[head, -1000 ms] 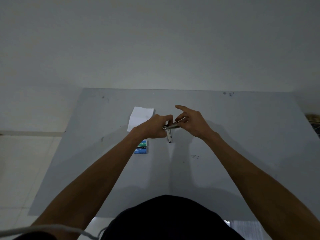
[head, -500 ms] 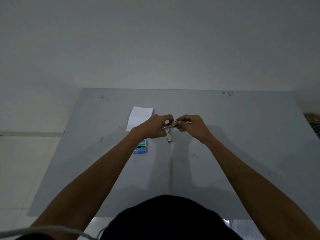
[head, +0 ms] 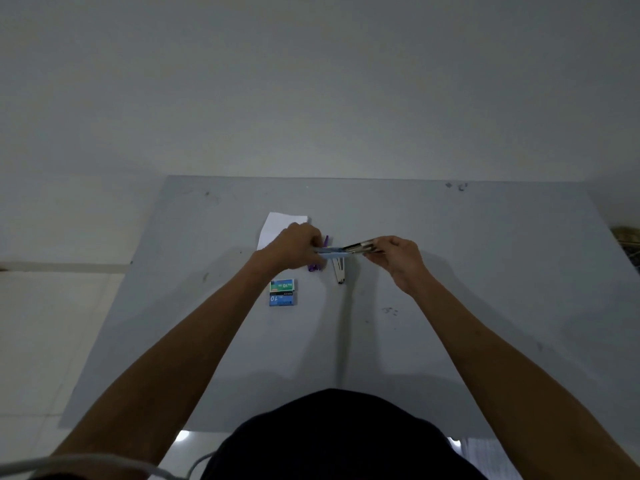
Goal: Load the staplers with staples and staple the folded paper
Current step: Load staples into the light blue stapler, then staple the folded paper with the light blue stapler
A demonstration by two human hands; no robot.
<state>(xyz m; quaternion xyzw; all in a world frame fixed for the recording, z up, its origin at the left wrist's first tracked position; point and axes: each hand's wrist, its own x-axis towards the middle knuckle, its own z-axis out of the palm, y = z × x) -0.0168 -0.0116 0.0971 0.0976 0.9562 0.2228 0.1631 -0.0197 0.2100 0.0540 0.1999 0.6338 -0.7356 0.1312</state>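
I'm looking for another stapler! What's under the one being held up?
A silver stapler lies on the table below the held stapler. Beside it a purple thing peeks out, mostly covered by the left hand, so what it is is unclear.

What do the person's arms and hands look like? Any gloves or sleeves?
No gloves, and no sleeves in view: the left arm and right arm are bare. The left hand and right hand show no watch or ring. A white cable curves by the left arm.
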